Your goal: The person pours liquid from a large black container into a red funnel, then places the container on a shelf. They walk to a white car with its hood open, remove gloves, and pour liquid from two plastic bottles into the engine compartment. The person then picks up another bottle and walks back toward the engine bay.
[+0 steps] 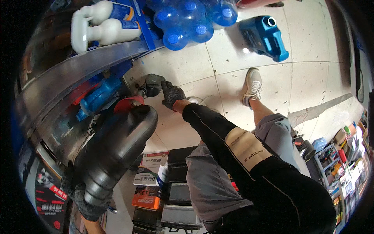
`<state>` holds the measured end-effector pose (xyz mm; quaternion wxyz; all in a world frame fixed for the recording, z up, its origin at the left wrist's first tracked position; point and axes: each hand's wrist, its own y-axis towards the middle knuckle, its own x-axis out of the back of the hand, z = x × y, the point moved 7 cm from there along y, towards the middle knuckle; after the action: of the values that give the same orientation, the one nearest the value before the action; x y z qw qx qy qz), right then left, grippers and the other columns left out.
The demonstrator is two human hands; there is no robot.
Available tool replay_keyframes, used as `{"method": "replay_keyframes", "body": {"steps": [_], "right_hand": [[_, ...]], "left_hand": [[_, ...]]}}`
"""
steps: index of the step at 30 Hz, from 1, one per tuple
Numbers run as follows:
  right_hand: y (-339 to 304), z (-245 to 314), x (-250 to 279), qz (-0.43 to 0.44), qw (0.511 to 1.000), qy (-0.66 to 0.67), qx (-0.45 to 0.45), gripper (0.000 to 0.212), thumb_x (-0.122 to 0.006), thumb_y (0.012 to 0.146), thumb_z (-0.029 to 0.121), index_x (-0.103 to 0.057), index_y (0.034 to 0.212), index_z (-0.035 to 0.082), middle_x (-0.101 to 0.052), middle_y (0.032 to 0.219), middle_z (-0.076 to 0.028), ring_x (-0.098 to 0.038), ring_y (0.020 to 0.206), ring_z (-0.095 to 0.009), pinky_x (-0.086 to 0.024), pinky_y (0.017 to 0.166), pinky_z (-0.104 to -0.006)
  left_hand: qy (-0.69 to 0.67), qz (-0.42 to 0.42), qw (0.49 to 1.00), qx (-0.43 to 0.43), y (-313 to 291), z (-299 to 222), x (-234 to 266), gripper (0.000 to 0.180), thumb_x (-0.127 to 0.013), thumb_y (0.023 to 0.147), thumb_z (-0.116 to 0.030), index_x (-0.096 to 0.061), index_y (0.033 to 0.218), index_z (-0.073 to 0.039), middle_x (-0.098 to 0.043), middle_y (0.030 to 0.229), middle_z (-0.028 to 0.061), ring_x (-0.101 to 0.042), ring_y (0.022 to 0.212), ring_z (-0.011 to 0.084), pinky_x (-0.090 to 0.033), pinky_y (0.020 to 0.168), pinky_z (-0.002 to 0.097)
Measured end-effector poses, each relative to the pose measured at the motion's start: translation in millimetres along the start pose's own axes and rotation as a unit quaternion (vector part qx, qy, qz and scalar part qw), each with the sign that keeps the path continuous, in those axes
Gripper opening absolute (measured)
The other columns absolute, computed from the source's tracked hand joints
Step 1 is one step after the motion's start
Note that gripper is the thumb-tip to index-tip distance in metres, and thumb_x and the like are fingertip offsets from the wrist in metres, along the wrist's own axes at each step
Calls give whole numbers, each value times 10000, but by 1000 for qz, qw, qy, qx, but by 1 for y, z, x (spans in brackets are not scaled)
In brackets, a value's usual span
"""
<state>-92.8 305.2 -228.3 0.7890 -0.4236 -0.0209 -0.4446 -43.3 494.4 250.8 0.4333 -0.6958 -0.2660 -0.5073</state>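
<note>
A large black plastic jug [117, 156] lies tilted at the left, its far end at a red funnel [128, 103]. My left hand [89, 202], in a dark knit glove, is wrapped around the jug's near end. The funnel's narrow end points toward a small dark grey container [155, 82] low near the floor; whether liquid flows cannot be seen. My right hand [172, 95], also gloved, grips the right edge of that container, its fingers partly bent and reaching up along it. The jug's mouth is hidden by its own body and the funnel.
A shelf edge [89, 64] with white spray bottles [117, 31] runs along the left. Blue-capped bottles [187, 29] and a blue jug [263, 37] stand on the tiled floor ahead. Stacked boxes [150, 179] sit beside my leg. Cluttered racks [339, 163] line the right.
</note>
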Motion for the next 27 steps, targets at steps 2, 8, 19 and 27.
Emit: {"method": "replay_keyframes", "body": {"steps": [2,8,19,27], "right_hand": [[13,-9,-20,5,996,77,-43,957,-777,751,278,-269,1528,42,-433,1447,-268,-559,1213,-410,-477,1009,-460],[64,-15,-104,106,682,689,-222,766,-682,880,480,-393,1446,52,-549,1324,-188,-596,1164,-389,-531,923,-585],[94,8,-72,30,627,734,-257,673,-675,899,434,-444,1395,40,-582,1253,-176,-609,1101,-351,-540,867,-517],[89,4,-54,19,592,753,-287,622,-670,913,394,-463,1376,34,-604,1209,-166,-618,1057,-322,-544,831,-459]], "left_hand": [[-5,-20,1000,18,-5,6,-8,820,-861,693,-246,-459,1389,-88,-452,1427,223,-415,1349,448,-334,1132,570],[-18,-55,997,60,-14,16,-19,849,-869,688,-255,-440,1401,-90,-440,1440,219,-405,1358,442,-324,1140,567],[-29,-83,992,91,-23,22,-13,904,-884,677,-271,-405,1423,-94,-418,1463,212,-387,1375,430,-307,1153,562],[-31,-90,991,94,-25,22,-4,944,-894,670,-283,-379,1439,-96,-402,1480,207,-374,1388,422,-295,1162,559]]}}
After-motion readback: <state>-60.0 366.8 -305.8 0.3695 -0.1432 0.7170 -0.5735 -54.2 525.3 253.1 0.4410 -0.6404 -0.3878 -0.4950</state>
